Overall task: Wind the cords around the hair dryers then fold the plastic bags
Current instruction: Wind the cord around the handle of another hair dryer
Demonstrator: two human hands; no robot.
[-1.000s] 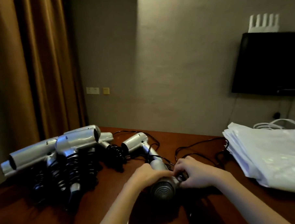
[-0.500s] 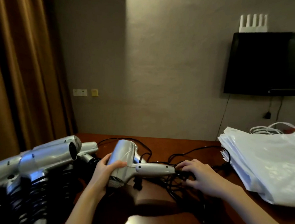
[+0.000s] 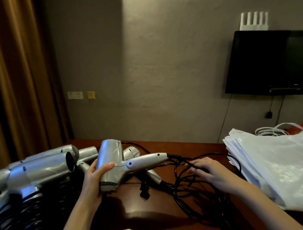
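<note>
The left hand [image 3: 94, 178] grips the barrel of a silver hair dryer [image 3: 114, 163], thumb across its side and fingers curled behind it, holding it above the worktop [image 3: 160, 217] with the grille end pointing down and the handle reaching out toward the right hand [image 3: 209, 171]. The right hand lies palm down on the dryer's black cord [image 3: 184, 184], its fingers bent over the strand just past the end of the handle; whether they pinch it cannot be told. Beneath and beyond that hand the cord sprawls in loose loops on the worktop. Outward of the left hand sits a pile of wound hair dryers [image 3: 40, 169]. Outward of the right hand lies a stack of white plastic bags [image 3: 273, 163].
</note>
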